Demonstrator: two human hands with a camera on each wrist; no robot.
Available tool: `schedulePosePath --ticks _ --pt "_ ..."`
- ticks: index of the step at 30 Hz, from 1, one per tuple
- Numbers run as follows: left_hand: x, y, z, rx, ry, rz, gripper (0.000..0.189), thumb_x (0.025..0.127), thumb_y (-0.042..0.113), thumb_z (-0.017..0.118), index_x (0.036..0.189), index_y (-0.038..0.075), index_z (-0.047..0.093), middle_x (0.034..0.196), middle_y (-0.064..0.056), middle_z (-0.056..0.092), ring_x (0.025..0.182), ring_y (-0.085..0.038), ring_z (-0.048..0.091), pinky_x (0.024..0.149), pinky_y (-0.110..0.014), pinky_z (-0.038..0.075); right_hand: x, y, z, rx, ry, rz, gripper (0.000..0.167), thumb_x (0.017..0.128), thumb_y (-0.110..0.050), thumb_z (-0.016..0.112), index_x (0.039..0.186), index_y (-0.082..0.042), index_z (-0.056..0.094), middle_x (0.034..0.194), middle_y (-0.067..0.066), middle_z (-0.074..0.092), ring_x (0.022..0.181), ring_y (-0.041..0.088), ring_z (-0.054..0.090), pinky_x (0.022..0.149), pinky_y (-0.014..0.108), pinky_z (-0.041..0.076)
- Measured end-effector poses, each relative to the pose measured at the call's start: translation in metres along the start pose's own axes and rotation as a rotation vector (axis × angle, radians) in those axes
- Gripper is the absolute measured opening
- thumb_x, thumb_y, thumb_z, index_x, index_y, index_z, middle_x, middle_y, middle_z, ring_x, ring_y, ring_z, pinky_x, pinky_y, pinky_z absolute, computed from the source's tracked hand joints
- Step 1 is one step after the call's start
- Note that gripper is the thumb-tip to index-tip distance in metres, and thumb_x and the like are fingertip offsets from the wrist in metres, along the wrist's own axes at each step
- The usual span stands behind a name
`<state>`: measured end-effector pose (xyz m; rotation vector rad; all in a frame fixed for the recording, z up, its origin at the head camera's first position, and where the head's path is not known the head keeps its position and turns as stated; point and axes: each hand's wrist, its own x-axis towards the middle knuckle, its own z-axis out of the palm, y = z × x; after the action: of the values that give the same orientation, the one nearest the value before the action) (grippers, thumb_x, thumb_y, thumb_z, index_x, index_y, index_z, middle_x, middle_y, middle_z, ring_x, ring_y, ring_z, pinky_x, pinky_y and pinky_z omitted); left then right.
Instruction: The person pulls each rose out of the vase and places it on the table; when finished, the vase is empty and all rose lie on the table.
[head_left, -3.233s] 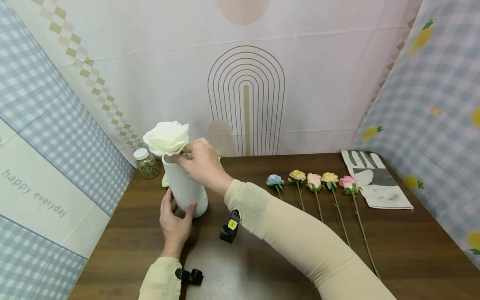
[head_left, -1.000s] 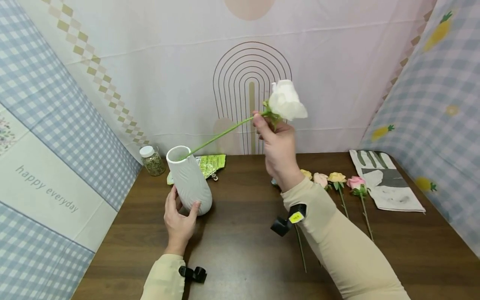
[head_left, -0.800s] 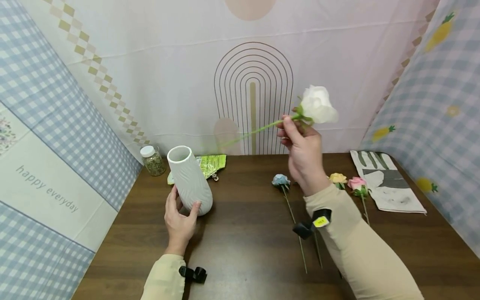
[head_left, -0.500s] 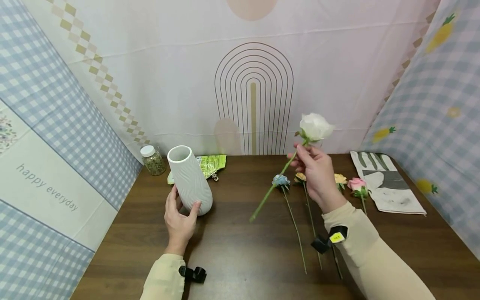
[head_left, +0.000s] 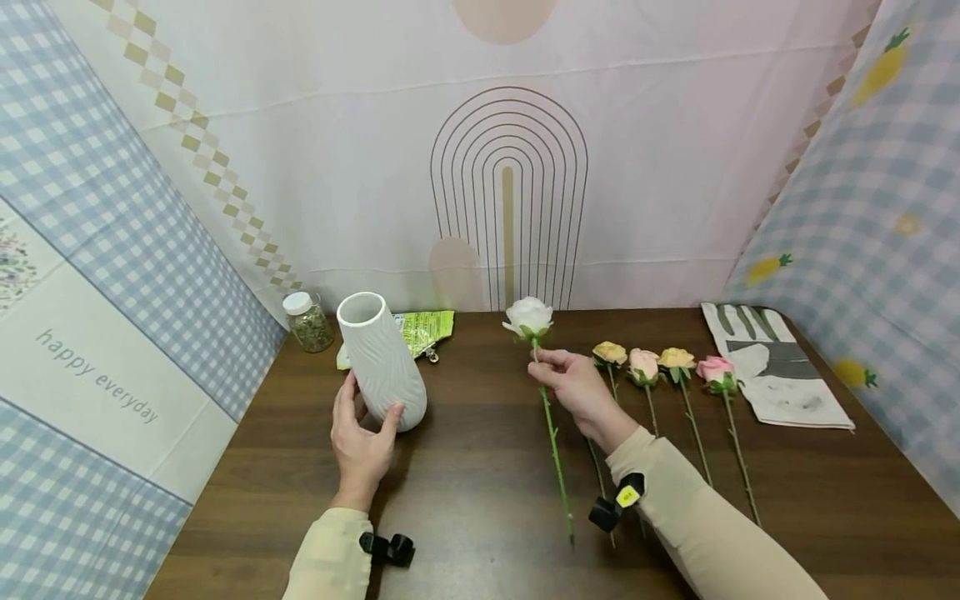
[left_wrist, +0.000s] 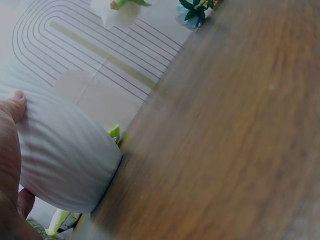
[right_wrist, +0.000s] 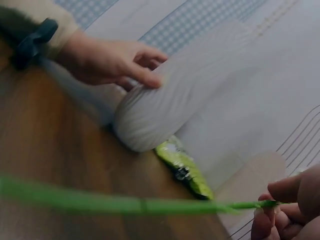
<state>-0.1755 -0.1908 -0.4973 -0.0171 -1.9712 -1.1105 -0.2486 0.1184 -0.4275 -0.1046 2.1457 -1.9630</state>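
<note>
My left hand [head_left: 363, 446] holds the white ribbed vase [head_left: 386, 367] low on its body, thumb and fingers round its sides. The vase stands at the table's left with nothing in its mouth. To the right, my right hand [head_left: 573, 392] pinches a white artificial rose [head_left: 529, 317] by the stem just under its bloom. Its green stem [right_wrist: 100, 201] runs down toward the front of the table. In the left wrist view the white bloom hangs above the tabletop, near a blue flower [left_wrist: 189, 17]. That blue bloom is hidden behind my right hand in the head view.
Two yellow roses [head_left: 677, 359], a peach one [head_left: 643, 365] and a pink one [head_left: 716, 370] lie in a row at the right. Beyond them is a folded cloth [head_left: 776, 367]. A lidded jar [head_left: 309, 325] and a green packet [head_left: 426, 330] stand behind the vase.
My right hand has drawn the white rose out of the vase, swung it right, then lowered it toward the table beside the other flowers. My left hand has stayed on the vase.
</note>
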Motion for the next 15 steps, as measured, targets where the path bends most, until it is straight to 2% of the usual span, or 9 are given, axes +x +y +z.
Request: schedulePosePath --ticks 2,4,11,15 --pt "0.0 0.0 0.0 -0.002 0.001 0.003 0.086 0.073 0.01 0.084 0.146 0.009 0.04 0.136 -0.015 0.049 0.113 -0.034 0.056 0.088 -0.018 0.046 0.001 0.008 0.005 -0.05 -0.023 -0.018 0.046 0.094 -0.015 0.063 0.135 0.003 0.053 0.107 0.011 0.065 0.083 0.012 0.058 0.074 0.033 0.051" --pt "0.0 0.0 0.0 -0.004 0.0 0.001 0.086 0.073 0.01 0.084 0.147 0.01 0.04 0.136 -0.015 0.049 0.113 -0.034 0.056 0.088 -0.018 0.046 0.001 0.016 0.008 -0.087 -0.01 -0.039 0.045 0.092 -0.011 0.065 0.133 0.005 0.054 0.107 0.014 0.066 0.085 0.012 0.06 0.074 0.032 0.052" --pt "-0.001 -0.001 0.0 -0.005 -0.014 -0.025 0.085 0.074 0.013 0.083 0.147 0.012 0.039 0.138 -0.013 0.048 0.117 -0.029 0.055 0.09 -0.02 0.046 0.005 0.039 0.016 -0.303 0.153 -0.137 0.033 0.083 -0.016 0.076 0.112 -0.001 0.071 0.087 0.008 0.073 0.073 0.013 0.068 0.06 0.026 0.053" --pt "-0.001 0.0 -0.001 0.009 -0.012 -0.024 0.085 0.074 0.014 0.083 0.147 0.012 0.039 0.138 -0.012 0.048 0.12 -0.026 0.052 0.09 -0.022 0.047 0.007 0.047 0.018 -0.311 0.181 -0.132 0.03 0.083 -0.018 0.076 0.108 -0.002 0.073 0.085 0.007 0.073 0.069 0.014 0.068 0.059 0.028 0.055"
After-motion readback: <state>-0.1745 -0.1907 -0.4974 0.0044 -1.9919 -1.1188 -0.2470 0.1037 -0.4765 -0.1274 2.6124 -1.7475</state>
